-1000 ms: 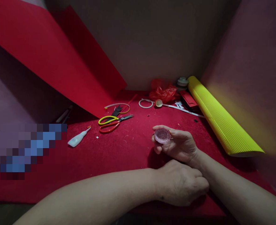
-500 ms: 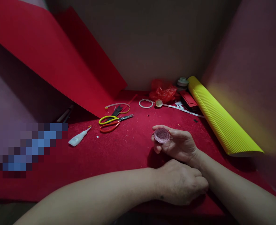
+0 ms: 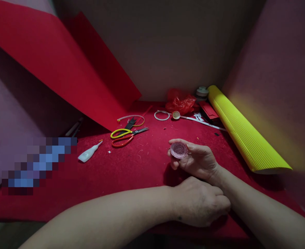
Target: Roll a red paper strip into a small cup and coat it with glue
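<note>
My right hand (image 3: 199,159) holds a small round coil of rolled paper (image 3: 178,150) between thumb and fingers, its spiral face turned up toward me. The coil looks pale pinkish-purple in this light. Across the lower middle lies my left hand (image 3: 201,202), back upward, its fingers curled closed beside my right wrist. Whatever is under those fingers, if anything, is hidden. Scissors (image 3: 131,134) with one yellow and one red handle rest on the red cloth (image 3: 131,169), farther off to the left. A white glue bottle (image 3: 87,154) with a thin nozzle lies beyond them.
A yellow corrugated sheet roll (image 3: 248,131) lies along the right side. Large red boards (image 3: 51,52) lean at left. At the back are a red plastic bag (image 3: 181,102), a lidded jar (image 3: 201,91), a white ring coil (image 3: 162,115), a small round piece (image 3: 175,115) and paper strips (image 3: 204,121).
The view has shifted slightly, so the things on the left appear a little farther right. Both hands and the paper coil keep nearly the same pose.
</note>
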`<state>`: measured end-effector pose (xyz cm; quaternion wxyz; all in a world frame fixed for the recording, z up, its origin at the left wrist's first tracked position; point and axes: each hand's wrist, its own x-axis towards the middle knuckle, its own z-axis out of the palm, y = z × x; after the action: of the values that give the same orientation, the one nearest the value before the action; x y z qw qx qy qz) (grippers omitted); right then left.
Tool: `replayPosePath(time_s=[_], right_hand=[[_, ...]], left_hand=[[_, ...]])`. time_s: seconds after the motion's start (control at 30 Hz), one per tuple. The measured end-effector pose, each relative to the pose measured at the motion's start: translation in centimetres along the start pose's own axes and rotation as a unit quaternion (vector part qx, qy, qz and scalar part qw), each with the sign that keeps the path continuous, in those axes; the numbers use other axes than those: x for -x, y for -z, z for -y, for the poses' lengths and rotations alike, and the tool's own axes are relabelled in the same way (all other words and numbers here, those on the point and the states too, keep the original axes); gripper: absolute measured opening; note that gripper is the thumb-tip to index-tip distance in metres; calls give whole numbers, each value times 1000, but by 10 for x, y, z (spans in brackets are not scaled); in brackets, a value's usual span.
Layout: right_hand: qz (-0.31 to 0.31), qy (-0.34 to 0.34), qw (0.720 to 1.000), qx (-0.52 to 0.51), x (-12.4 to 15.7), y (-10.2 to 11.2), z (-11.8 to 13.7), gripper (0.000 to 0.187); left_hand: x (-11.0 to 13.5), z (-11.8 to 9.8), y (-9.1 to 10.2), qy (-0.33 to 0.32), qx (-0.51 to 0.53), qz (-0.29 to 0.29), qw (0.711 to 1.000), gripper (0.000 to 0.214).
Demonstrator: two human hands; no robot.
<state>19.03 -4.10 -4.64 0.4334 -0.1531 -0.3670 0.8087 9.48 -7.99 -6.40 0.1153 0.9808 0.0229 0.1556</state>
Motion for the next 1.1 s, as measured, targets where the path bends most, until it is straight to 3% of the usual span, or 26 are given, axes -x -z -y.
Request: replayPosePath(time_s=[0.5,0.83,1.1], right_hand=[[9,6,1000,-19,-1,0,0,33],[-18,-5,1000,-16,1,-4,1,33],[-38,-10,999,-26,2,-7,1,33]], left_hand=[[0,2,-2,0,1,6,1000,14],[0,0,0,0,10,-1,1000,22],[-1,-1,2,2,4,49,999,24]])
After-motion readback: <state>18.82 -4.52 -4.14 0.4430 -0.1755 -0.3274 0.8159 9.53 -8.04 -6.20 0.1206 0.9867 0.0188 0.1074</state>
